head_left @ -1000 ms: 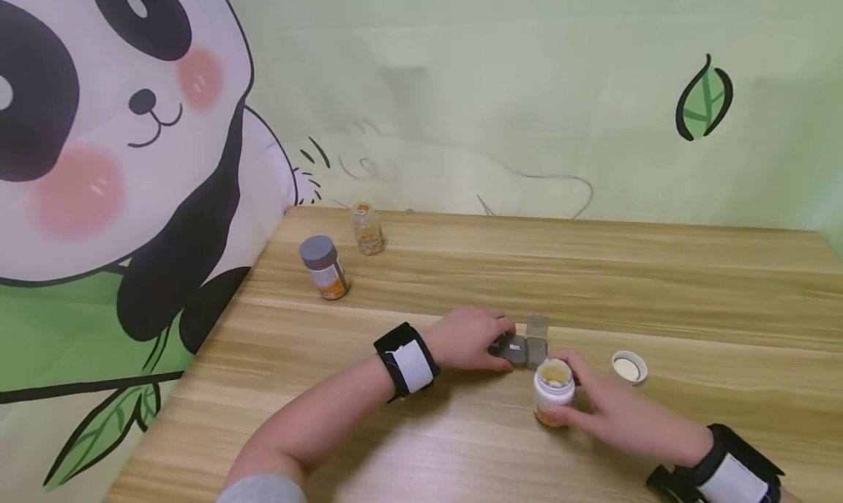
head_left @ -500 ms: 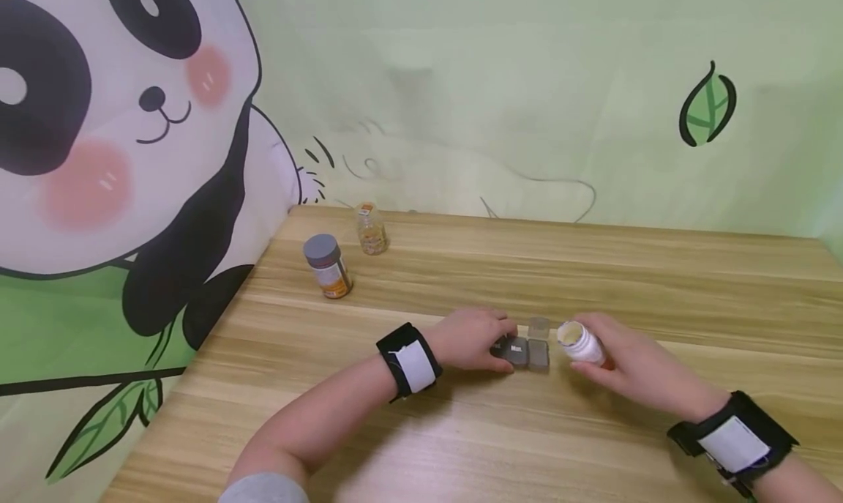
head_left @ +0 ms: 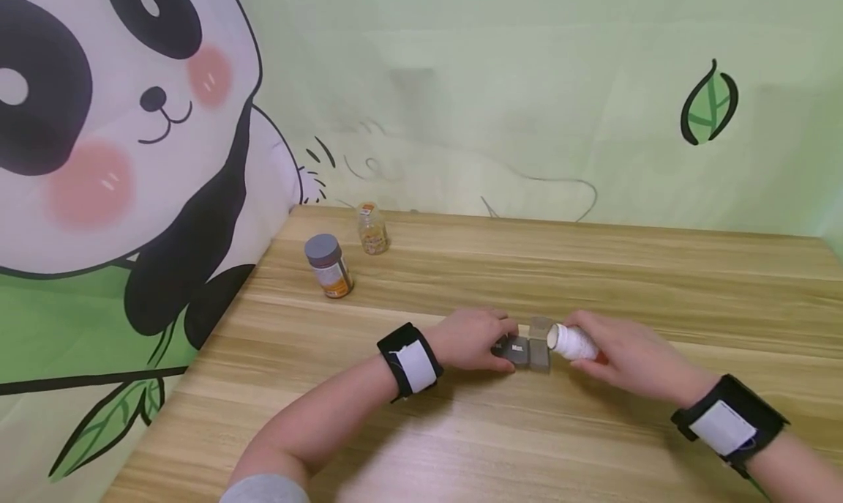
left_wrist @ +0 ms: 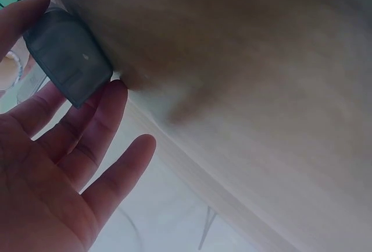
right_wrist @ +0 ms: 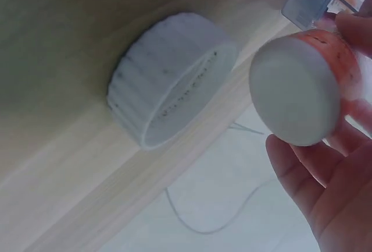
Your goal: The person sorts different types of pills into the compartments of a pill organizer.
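My left hand (head_left: 467, 338) holds a grey pill organizer (head_left: 538, 355) at its left end on the table. Thumb and fingers lie on either side of the case, as the left wrist view shows. One printed lid reads "Mon."; the end compartment's clear flap (head_left: 541, 327) is folded back. My right hand (head_left: 632, 356) grips a white pill bottle (head_left: 576, 343) with an orange label, tipped on its side. Its uncapped mouth points left, right by the end compartment. In the right wrist view the bottle's white base (right_wrist: 295, 92) faces the camera; its contents are mostly hidden.
A ribbed white cap (right_wrist: 174, 77) lies on the table, inside up, near my right hand; the hand hides it in the head view. Farther back at left stand a grey-capped bottle (head_left: 329, 269) and a clear bottle (head_left: 373, 230). A panda-printed backdrop (head_left: 461, 107) borders the wooden table (head_left: 448, 430).
My right hand has raised the bottle, moved it up beside the organizer and tipped it from upright until its mouth points left. The left hand has stayed on the organizer.
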